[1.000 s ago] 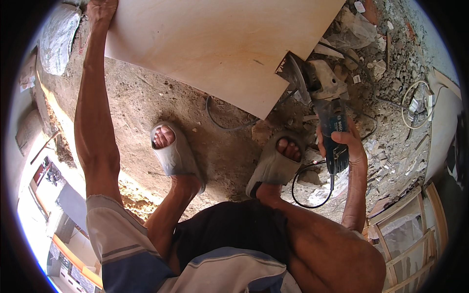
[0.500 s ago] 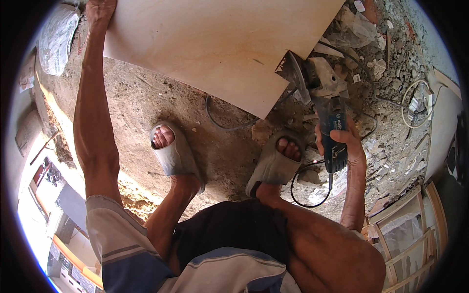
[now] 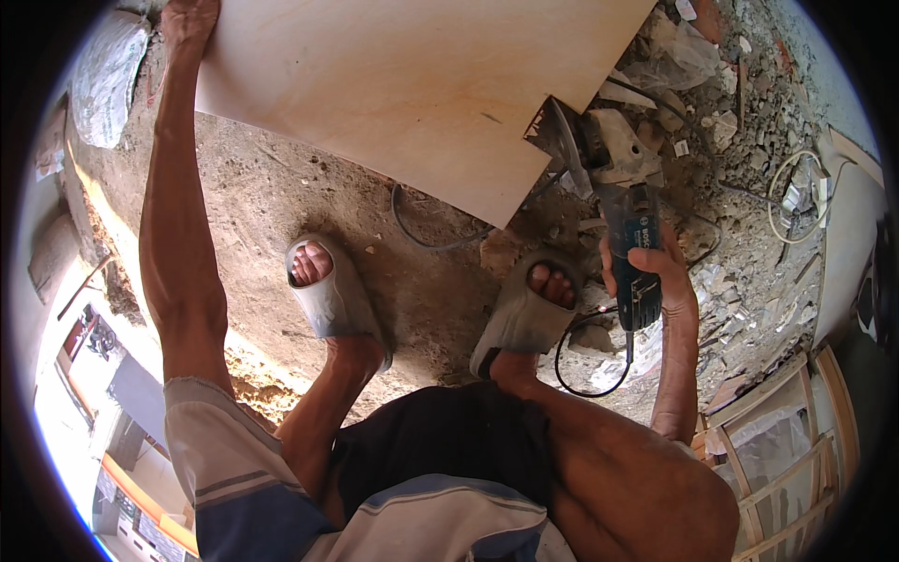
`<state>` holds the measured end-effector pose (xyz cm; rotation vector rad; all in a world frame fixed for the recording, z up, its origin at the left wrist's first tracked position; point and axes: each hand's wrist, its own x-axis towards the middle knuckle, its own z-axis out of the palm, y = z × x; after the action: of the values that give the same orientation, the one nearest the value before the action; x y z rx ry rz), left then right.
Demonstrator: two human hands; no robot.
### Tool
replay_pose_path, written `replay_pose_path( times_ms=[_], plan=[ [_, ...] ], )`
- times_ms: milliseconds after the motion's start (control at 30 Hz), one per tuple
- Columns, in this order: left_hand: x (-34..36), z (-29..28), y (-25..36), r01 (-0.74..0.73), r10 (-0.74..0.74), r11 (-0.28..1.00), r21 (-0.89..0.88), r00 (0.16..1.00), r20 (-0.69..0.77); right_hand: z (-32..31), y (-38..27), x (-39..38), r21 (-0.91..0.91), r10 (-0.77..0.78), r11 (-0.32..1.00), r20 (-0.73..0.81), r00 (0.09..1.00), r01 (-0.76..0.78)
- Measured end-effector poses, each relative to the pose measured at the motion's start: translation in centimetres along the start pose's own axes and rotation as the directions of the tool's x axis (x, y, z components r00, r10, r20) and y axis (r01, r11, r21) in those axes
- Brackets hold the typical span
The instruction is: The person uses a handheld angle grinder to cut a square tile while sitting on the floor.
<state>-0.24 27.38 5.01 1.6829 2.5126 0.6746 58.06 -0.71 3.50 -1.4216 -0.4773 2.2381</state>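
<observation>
A large beige tile (image 3: 375,84) spans the upper middle, with a rectangular notch in its lower right edge. At its left edge, by the top of the picture, my left hand (image 3: 190,23) grips the tile; its fingertips are cut off or hidden. My right hand (image 3: 672,276) is wrapped round the blue body of an angle grinder (image 3: 635,211), thumb on the near side. The grinder's disc and guard (image 3: 565,145) sit at the notch, and I cannot tell whether the disc touches the tile. A black cord (image 3: 604,391) loops from the grinder's rear end.
My sandalled feet (image 3: 337,295) stand on the dirt floor (image 3: 421,309) below the tile. Rubble (image 3: 749,187) and crumpled plastic (image 3: 679,56) cover the right side. A pale cable (image 3: 779,192) coils farther right, near a wooden frame (image 3: 777,450). A white sack (image 3: 110,80) lies far left.
</observation>
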Motion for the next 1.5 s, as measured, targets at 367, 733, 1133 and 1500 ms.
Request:
replay_pose_path(
  times_ms=[367,733,1133,1500],
  plan=[
    [-0.2,-0.7,1.1,0.038,-0.041,0.996,0.084,0.999,0.024,0.5,-0.3,-0.2,-0.005,0.017,1.000,-0.032,0.999,-0.017],
    [0.2,0.2,0.3,0.028,-0.030,0.996,0.087,0.999,0.016,0.2,-0.3,-0.3,-0.035,0.012,0.999,-0.003,1.000,-0.013],
    [-0.9,-1.2,1.5,0.003,-0.004,1.000,0.019,0.999,0.039,0.5,-0.6,-0.3,-0.019,0.002,1.000,-0.017,1.000,-0.002],
    [-0.1,-0.3,0.9,0.047,-0.047,0.999,0.020,0.998,0.038,0.1,-0.3,-0.3,-0.039,0.018,0.999,0.002,1.000,-0.018]
  ],
)
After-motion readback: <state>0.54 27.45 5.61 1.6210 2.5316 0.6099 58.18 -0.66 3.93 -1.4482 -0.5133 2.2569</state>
